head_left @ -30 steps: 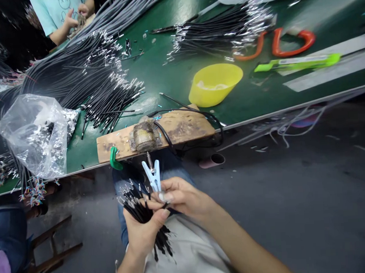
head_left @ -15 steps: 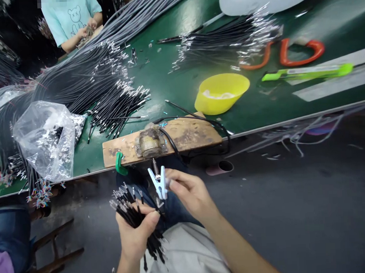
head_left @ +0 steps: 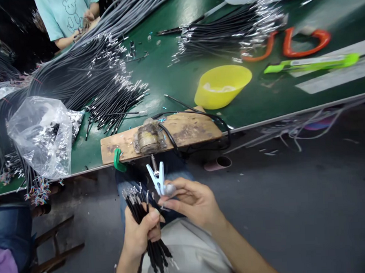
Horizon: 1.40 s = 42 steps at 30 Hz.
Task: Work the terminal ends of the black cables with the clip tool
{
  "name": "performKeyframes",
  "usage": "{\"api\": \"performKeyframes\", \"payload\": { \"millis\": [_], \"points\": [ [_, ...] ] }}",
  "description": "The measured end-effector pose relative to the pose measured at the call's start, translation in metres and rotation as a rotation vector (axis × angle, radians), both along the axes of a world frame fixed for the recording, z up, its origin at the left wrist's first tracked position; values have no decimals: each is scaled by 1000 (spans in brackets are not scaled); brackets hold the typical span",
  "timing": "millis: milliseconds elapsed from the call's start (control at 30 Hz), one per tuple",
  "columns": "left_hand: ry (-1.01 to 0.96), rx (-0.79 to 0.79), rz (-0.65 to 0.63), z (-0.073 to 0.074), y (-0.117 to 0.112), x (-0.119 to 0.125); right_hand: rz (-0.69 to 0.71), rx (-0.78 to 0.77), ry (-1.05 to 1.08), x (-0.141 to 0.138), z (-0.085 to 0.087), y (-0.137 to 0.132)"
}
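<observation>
My left hand (head_left: 142, 230) is closed around a bundle of short black cables (head_left: 156, 254) with bare silvery ends at top and bottom. To its right, my right hand (head_left: 198, 203) has thumb and forefinger pinched together beside the bundle's upper ends. A small silvery bit shows at those fingertips, too small to make out. Just above them hangs a light blue clothespin (head_left: 156, 179) on a thin metal tip (head_left: 153, 161). A grey round lump (head_left: 170, 189) sits between the clothespin and my right fingers. The tip points down from a worn, stained cylindrical device (head_left: 148, 139).
The device sits on a wooden board (head_left: 188, 130) at the green table's edge, beside a green clamp (head_left: 119, 160). Behind are a yellow cup (head_left: 221, 91), orange-handled scissors (head_left: 306, 50), a green cutter (head_left: 311, 63), cable piles (head_left: 116, 103) and a plastic bag (head_left: 40, 138). Another person (head_left: 69, 16) works across.
My right fingertips have come down from beside the clothespin into a pinch near the cable ends. My left hand has shifted slightly right with the bundle, which now stands more upright.
</observation>
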<state>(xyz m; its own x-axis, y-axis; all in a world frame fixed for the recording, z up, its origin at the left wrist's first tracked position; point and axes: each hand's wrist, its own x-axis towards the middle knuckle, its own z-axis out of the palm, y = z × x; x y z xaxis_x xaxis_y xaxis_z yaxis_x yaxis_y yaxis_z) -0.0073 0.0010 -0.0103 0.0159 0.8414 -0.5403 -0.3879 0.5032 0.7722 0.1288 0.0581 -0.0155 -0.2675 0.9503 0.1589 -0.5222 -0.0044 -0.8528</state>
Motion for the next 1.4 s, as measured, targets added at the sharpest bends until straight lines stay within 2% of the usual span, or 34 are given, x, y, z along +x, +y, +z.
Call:
{"api": "performKeyframes", "payload": {
  "millis": [133, 233, 400, 533, 600, 733, 800, 833, 900, 1033, 1233, 1400],
  "points": [
    [-22, 21, 11, 4, 1, 2, -183, 208, -148, 0, 5, -3],
    [-29, 18, 18, 7, 1, 3, -216, 288, -229, 1, 6, -5],
    [0, 28, 33, 7, -1, 4, -129, 177, -226, 5, 3, -5],
    [90, 88, 34, 10, 1, 5, -49, 146, -259, 5, 4, -5],
    [174, 160, 49, 12, 3, 5, 40, 38, -189, 2, 4, -4],
    [324, 320, 55, 16, 8, 6, 458, -328, 163, -1, 2, 5],
    [356, 352, 50, 18, 9, 7, 562, -429, 203, -2, 3, 13],
    [374, 363, 52, 19, 10, 6, 563, -462, 189, -2, 4, 18],
    [410, 380, 63, 22, 10, 5, 473, -504, 170, -2, 9, 26],
    [462, 413, 90, 32, 11, 3, 286, -481, 198, -8, 22, 38],
    [500, 418, 129, 39, 21, 5, 259, -484, 301, -23, 26, 41],
    [480, 376, 134, 36, 27, 8, 233, -464, 228, -27, 21, 35]
  ]
}}
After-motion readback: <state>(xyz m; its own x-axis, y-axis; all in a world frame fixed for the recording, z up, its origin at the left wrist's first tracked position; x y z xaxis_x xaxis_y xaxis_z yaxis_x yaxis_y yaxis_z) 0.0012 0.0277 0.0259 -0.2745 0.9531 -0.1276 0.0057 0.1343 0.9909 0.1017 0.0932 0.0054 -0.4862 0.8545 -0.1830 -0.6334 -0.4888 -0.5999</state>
